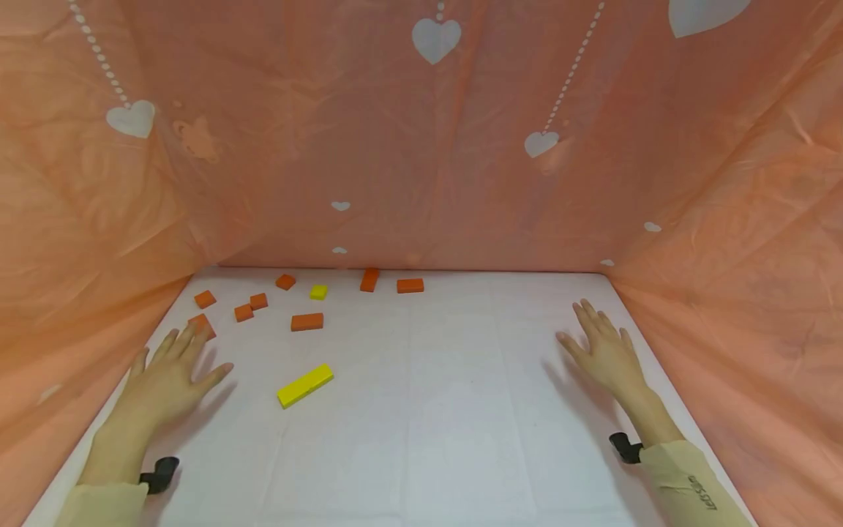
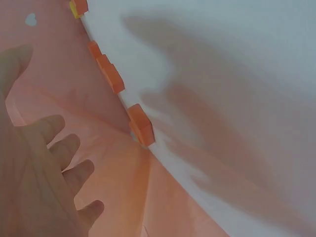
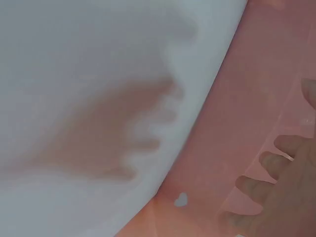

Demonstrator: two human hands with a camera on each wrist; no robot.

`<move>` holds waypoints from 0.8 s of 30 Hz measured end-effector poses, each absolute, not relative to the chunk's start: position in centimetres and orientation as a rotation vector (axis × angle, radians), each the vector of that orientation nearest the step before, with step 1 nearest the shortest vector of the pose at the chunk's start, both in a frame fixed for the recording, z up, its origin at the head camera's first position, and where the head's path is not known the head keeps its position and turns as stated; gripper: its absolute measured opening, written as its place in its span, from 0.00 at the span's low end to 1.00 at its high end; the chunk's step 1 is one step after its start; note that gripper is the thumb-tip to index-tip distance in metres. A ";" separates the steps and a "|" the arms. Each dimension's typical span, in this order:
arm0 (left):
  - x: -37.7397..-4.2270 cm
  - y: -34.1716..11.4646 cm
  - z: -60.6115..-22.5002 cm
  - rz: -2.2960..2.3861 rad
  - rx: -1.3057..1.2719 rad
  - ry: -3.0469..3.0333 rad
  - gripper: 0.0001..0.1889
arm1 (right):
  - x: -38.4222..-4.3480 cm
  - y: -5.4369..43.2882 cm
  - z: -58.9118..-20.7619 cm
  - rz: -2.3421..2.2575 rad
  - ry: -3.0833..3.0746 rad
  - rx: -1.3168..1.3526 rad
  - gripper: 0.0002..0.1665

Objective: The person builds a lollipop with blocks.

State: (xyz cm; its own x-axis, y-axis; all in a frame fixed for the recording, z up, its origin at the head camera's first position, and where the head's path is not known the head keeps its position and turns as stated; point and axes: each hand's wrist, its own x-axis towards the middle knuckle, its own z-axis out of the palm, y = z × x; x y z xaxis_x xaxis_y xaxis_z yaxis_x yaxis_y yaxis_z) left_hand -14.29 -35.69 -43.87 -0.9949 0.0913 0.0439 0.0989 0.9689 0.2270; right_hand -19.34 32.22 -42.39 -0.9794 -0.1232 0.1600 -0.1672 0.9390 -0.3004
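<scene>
My left hand (image 1: 165,388) hovers over the left side of the white table with its fingers spread and holds nothing. Its fingertips overlap an orange block (image 1: 207,329) in the head view. To the right of that hand a long yellow bar (image 1: 306,386) lies slanted. Over the table's right side my right hand (image 1: 606,356) is spread too, with nothing in it; its shadow falls to its left. The left wrist view shows the straight fingers of the left hand (image 2: 37,163) and an orange block (image 2: 141,125) by the table edge. Fingers of the right hand (image 3: 284,182) appear spread in the right wrist view.
Behind the yellow bar lie an orange block (image 1: 306,322), a small yellow block (image 1: 319,293) and several small orange pieces (image 1: 244,313). Two more orange blocks (image 1: 410,285) lie near the back edge. Orange-pink cloth (image 1: 395,161) with white hearts encloses the table (image 1: 461,410) at back and sides.
</scene>
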 end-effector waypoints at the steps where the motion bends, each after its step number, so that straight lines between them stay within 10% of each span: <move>1: -14.4 -35.7 -43.8 -0.357 -0.155 -3.075 0.50 | -19.3 32.0 -42.3 0.492 -2.940 0.231 0.46; 24: -17.2 -33.6 -42.2 -0.404 -0.316 -2.882 0.39 | -19.2 23.1 -40.8 0.781 -2.759 0.468 0.38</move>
State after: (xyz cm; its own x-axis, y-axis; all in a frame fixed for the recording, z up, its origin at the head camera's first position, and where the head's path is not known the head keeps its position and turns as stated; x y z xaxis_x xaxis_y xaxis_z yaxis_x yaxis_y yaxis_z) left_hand -17.18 -33.57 -42.17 -0.9541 0.1808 0.2388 0.2395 0.9393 0.2457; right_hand -19.24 23.14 -40.79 -0.9210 -0.2384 0.3081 -0.3645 0.8064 -0.4657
